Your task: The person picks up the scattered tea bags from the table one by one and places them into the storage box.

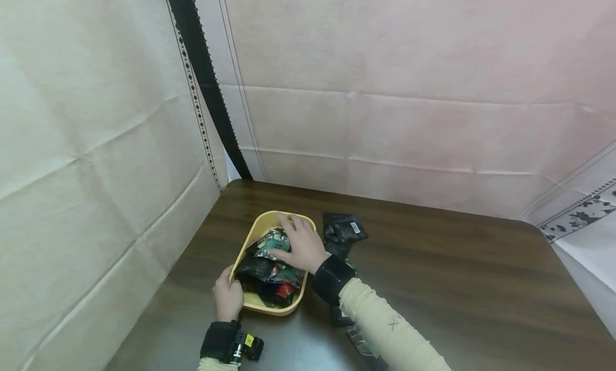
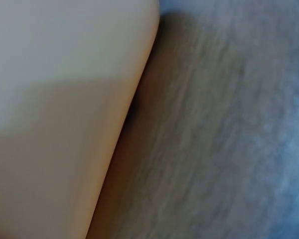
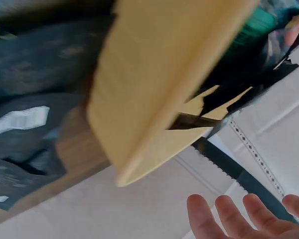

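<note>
A yellow plastic bin (image 1: 253, 305) stands on the brown table, filled with small foil and plastic packets (image 1: 260, 267), some black, some green, one with red. My left hand (image 1: 228, 296) grips the bin's near left side at the rim. Its pale side wall (image 2: 55, 124) fills much of the left wrist view. Over the far right part of the bin is my right hand (image 1: 304, 246), fingers spread and holding nothing; it hides some of the packets. In the right wrist view the fingers of that hand (image 3: 244, 219) extend near the bin's rim.
Black packets (image 1: 348, 229), one with a white barcode label, lie right of the bin. More lie under and beside my right forearm, including a clear-windowed packet (image 1: 363, 341). Pale cloth walls (image 1: 409, 120) rise behind and left of the table (image 1: 457, 285).
</note>
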Demonstrator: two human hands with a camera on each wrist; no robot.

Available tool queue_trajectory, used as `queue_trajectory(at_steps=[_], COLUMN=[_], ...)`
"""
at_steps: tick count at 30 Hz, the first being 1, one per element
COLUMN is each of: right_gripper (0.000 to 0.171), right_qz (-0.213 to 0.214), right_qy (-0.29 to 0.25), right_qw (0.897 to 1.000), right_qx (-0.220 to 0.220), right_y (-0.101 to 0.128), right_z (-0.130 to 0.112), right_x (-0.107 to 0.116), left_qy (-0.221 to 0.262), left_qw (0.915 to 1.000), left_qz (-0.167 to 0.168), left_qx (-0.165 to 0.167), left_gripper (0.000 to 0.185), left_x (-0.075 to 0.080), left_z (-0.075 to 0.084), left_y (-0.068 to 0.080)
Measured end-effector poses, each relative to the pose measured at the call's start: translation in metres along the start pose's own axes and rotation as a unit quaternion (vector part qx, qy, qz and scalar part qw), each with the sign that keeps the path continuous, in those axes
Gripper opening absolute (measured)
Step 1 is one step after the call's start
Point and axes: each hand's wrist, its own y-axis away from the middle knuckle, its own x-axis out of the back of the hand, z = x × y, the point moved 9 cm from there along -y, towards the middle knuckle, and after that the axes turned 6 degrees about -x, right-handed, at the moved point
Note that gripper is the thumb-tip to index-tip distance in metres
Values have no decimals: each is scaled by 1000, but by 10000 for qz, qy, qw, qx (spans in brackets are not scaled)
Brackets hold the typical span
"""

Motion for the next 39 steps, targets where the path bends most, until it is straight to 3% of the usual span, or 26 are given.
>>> queue_trajectory(at_steps=[5, 10, 18, 22, 26, 29, 35, 39], right_gripper=[81, 77, 74, 77, 86, 90, 87, 88], right_qz=[-30, -202, -717, -1069, -1452, -1830, -2752, -2820], right_qy=[-212, -276, -303, -239, 326, 621, 658, 791], right_qw=[9995, 9977, 9917, 9886, 9872, 9806, 9584, 9556], right_qx=[-239, -593, -1027, -1032, -579, -333, -377, -316], right_y=[27, 56, 114, 145, 174, 193, 216, 216], right_z=[25, 57, 112, 129, 128, 121, 109, 105], right_x=[0, -2, -4, -4, -9, -15, -28, -31], left_qy=[3, 37, -18, -32, -68, -111, -131, -128], left_qw=[9997, 9996, 9999, 9998, 9998, 9998, 9998, 9998], left_qz=[-163, -237, -150, -200, -202, -188, -135, -138], left_qx=[175, 133, 2, 15, 18, -10, -87, -88], left_gripper=[45, 46, 45, 46, 45, 45, 44, 44], left_x=[-4, -3, 0, -1, -1, 0, 0, -1], left_z=[-3, -1, -1, -2, -1, -1, -1, -1], left_y=[2, 1, -2, -2, -3, -4, -3, -3])
